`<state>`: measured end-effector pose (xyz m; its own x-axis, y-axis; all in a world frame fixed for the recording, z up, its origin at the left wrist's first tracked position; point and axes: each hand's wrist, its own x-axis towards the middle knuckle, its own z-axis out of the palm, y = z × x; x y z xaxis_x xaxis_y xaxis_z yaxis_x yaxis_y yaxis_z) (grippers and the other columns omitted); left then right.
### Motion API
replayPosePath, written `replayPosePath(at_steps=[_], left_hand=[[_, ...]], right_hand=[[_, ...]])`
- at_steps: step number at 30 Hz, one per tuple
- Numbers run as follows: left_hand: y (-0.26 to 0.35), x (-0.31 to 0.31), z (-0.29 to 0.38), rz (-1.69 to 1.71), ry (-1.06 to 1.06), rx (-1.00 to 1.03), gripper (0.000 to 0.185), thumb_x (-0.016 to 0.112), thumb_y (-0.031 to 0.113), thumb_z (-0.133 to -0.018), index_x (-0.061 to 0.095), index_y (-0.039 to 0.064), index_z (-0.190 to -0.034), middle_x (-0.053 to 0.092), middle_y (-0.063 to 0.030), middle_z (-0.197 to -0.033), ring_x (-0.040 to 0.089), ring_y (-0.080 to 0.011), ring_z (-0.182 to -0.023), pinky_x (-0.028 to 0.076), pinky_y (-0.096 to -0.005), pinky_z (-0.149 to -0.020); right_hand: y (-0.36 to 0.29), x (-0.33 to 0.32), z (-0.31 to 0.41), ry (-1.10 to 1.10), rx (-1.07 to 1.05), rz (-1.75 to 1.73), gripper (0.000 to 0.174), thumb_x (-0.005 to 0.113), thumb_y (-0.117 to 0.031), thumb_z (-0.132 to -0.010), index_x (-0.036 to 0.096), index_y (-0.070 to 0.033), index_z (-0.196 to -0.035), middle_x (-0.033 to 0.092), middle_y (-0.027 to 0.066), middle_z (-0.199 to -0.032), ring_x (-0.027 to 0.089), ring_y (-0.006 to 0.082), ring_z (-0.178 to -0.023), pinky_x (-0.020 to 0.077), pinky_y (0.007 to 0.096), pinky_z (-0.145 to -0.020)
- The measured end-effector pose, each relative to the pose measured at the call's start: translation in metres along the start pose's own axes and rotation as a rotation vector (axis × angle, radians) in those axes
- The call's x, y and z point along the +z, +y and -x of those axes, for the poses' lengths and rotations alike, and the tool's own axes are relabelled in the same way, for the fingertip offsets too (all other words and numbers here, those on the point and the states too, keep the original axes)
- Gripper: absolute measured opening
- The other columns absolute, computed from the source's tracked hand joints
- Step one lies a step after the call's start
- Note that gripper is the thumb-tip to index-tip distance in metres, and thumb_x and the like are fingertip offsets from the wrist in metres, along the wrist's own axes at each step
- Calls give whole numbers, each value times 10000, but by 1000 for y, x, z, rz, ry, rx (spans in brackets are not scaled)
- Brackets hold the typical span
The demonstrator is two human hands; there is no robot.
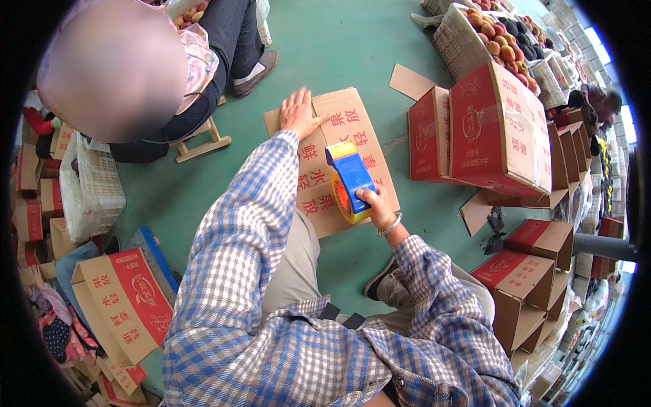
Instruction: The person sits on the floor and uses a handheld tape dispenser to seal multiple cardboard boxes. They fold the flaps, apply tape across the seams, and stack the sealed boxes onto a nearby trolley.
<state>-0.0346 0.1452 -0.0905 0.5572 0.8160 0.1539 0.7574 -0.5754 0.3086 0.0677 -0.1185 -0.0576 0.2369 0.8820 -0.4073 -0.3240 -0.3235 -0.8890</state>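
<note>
A cardboard carton (351, 117) with printed flaps stands before me, its two top flaps folded nearly together. My left hand (300, 116) presses flat on the flaps near the far end, fingers spread. In my right hand (376, 203) is a blue tape dispenser (356, 178) with a roll of clear yellowish tape, its yellow front edge over the middle of the carton's top. Whether tape is stuck to the carton cannot be told.
Red and brown cartons (478, 122) stand at the right, more cartons (524, 274) are stacked below them. A person (229, 30) sits at the upper left beside a wooden stool (203, 140). A white crate (96, 188) is at the left, a fruit-filled basket (457, 46) at the upper right.
</note>
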Motion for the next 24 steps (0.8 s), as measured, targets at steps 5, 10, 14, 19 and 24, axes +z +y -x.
replayPosePath(at_steps=[5, 10, 14, 19, 24], left_hand=[[-1, 11, -12, 99, -100, -106, 651, 605, 599, -784, 569, 61, -1147, 573, -119, -1146, 488, -270, -1138, 316, -410, -986], [28, 17, 23, 160, -58, -84, 558, 665, 513, -763, 598, 52, -1070, 582, -118, -1077, 513, -274, -1063, 345, -402, -949], [46, 25, 36, 242, -79, 30, 513, 658, 455, -789, 592, 57, -1106, 582, -122, -1116, 510, -282, -1092, 352, -417, -963], [34, -9, 54, 778, -60, 33, 361, 626, 266, -870, 588, 22, -1134, 604, -106, -1176, 555, -228, -1089, 445, -358, -924], [46, -48, 106, 1275, -860, -268, 321, 543, 293, -952, 626, 5, -1067, 663, -58, -982, 626, -136, -873, 520, -272, -755]], right_hand=[[-9, -5, 5, 0, 21, 17, 376, 636, -286, -770, 623, 17, -994, 626, 30, -865, 572, 98, -731, 465, 238, -700], [-13, -14, 42, -62, 63, 101, 394, 681, -330, -814, 645, 15, -1000, 638, 25, -860, 576, 89, -745, 477, 237, -688], [-4, -24, 71, -25, 98, 147, 434, 695, -369, -829, 636, 9, -1035, 639, 23, -891, 578, 90, -776, 480, 235, -706], [8, -25, 86, 12, 46, 62, 408, 711, -324, -819, 629, 7, -1044, 636, 12, -903, 572, 85, -799, 475, 241, -719], [14, -24, 92, -26, 68, 92, 339, 704, -282, -826, 625, -18, -1023, 622, -8, -878, 551, 71, -771, 472, 239, -703]])
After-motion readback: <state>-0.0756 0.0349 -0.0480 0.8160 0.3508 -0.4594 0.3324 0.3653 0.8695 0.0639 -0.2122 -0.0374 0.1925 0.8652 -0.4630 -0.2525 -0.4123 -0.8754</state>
